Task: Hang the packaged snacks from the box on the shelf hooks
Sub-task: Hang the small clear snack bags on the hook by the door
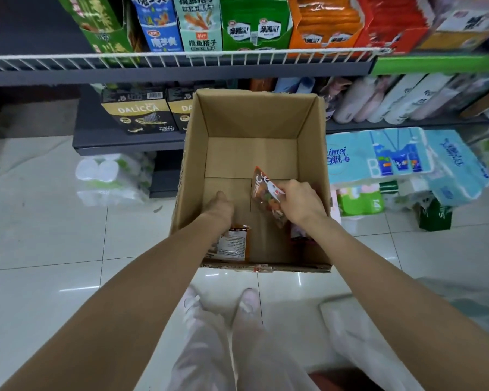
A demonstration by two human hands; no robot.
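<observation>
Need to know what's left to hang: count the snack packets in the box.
3: one packet held by the right hand, one under the left hand, one mostly hidden beneath the right wrist. More may be hidden.

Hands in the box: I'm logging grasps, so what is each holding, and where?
Right hand pinches a snack packet at its white top tag. Left hand holds nothing visible.

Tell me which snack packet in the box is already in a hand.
The orange packet with the white hang tab, pinched by the right hand. The other packet lies on the box floor under the left hand.
</observation>
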